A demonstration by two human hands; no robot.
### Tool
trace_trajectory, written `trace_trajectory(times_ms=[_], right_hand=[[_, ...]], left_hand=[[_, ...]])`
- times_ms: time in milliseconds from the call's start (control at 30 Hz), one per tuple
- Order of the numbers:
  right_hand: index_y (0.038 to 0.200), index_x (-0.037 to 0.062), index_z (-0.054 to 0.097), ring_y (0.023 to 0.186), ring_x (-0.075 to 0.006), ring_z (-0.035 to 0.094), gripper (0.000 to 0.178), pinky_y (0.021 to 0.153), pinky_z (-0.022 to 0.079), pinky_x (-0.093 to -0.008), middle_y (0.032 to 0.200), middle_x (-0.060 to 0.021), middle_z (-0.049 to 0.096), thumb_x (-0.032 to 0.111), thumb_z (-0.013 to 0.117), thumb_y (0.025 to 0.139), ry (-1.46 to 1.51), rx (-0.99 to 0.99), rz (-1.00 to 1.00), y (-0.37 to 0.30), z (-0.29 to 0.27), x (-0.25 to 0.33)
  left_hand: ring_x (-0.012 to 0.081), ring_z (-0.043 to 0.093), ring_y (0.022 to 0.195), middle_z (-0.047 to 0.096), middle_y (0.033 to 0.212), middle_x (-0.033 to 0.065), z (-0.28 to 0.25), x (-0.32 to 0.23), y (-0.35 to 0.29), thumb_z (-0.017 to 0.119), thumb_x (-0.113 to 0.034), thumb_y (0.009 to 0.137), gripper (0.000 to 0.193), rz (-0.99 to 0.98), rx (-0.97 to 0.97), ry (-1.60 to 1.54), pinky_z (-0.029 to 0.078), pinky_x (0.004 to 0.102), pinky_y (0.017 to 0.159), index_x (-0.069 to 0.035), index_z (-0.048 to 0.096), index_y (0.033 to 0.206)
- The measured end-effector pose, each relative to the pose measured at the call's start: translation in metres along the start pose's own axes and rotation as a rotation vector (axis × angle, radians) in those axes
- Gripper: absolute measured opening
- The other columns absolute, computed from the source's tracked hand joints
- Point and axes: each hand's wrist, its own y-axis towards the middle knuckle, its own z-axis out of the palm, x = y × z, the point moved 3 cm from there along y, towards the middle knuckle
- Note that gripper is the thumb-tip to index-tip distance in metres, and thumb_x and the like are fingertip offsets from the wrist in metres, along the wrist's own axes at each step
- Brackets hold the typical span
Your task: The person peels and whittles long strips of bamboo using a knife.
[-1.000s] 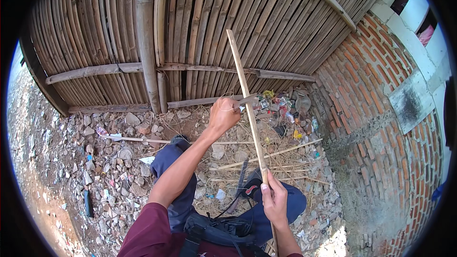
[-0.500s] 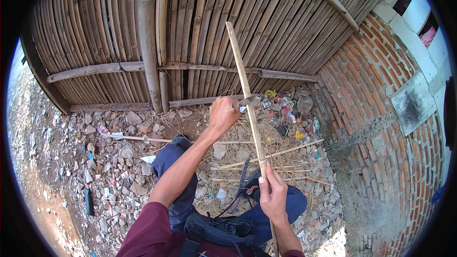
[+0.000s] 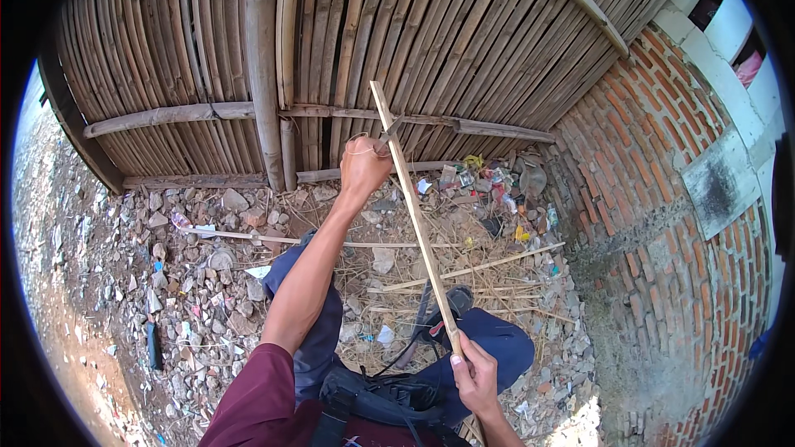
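A long pale bamboo strip (image 3: pixel 414 211) slants up and leftward in front of me. My right hand (image 3: pixel 478 377) is closed around its lower part, thumb laid along it. Near the strip's upper end, my left hand (image 3: pixel 364 167) is a fist around a knife whose handle is mostly hidden by the fingers. The short dark blade (image 3: pixel 390 131) meets the strip and pokes out past it. Thin curled shavings or fibres (image 3: pixel 361 142) cling about the left fist.
Ahead stands a bamboo slat wall (image 3: pixel 348 50); a brick wall (image 3: pixel 646 141) is at the right. Stones and litter (image 3: pixel 505 186) cover the ground. Other thin strips (image 3: pixel 489 266) lie over straw between my legs. A black object (image 3: pixel 154 346) lies at the left.
My left hand with the knife has moved up and leftward along the strip. The strip's top has shifted lower and left, while my right hand has dropped slightly.
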Motion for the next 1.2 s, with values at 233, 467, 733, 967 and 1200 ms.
trace_trajectory(times_ms=[233,467,733,967,1200], right_hand=[[0.154,-0.0061,0.051,0.054,-0.0033,0.042,0.051,0.044,0.034,-0.0214,0.088,-0.0024,0.059,0.003,0.057,0.104,0.496,0.079,0.308,-0.019,-0.025,-0.018],[0.154,-0.0065,0.051,0.058,-0.0034,0.047,0.05,0.049,0.039,-0.0215,0.093,-0.0044,0.061,0.004,0.057,0.106,0.419,0.047,0.277,-0.024,-0.031,-0.025],[0.159,-0.004,0.044,0.052,-0.0039,0.039,0.053,0.046,0.035,-0.0204,0.083,0.0001,0.049,0.021,0.045,0.112,0.529,0.189,0.316,0.007,-0.025,-0.007],[0.156,-0.0065,0.047,0.05,-0.0064,0.04,0.058,0.045,0.036,-0.0222,0.076,-0.0024,0.05,0.029,0.042,0.11,0.675,0.293,0.355,0.021,-0.026,-0.032],[0.153,-0.0026,0.052,0.053,-0.0047,0.042,0.047,0.048,0.036,-0.0205,0.078,-0.0012,0.051,0.02,0.043,0.113,0.544,0.156,0.31,0.03,-0.04,-0.031]], left_hand=[[0.0525,0.068,0.091,0.072,0.09,0.0295,0.014,0.023,0.008,0.067,-0.017,0.088,0.021,-0.106,0.072,-0.027,0.056,0.0577,0.082,0.002,0.075,0.084],[0.0505,0.07,0.093,0.074,0.095,0.0274,0.011,0.021,0.007,0.067,-0.017,0.088,0.02,0.011,-0.031,0.078,0.058,0.0572,0.083,0.0,0.077,0.088],[0.0513,0.062,0.078,0.064,0.075,0.0267,0.026,-0.012,-0.03,0.067,-0.011,0.079,0.02,0.131,0.133,-0.05,0.052,0.0559,0.071,0.002,0.057,0.068],[0.0344,0.045,0.063,0.051,0.062,0.0192,0.032,-0.004,-0.023,0.071,-0.016,0.084,0.037,-0.094,0.265,-0.372,0.045,0.0471,0.064,0.0,0.043,0.066],[0.0362,0.071,0.083,0.072,0.084,0.0198,0.029,0.005,-0.029,0.077,-0.023,0.084,0.025,-0.063,0.272,0.024,0.056,0.0473,0.08,-0.004,0.062,0.091]])
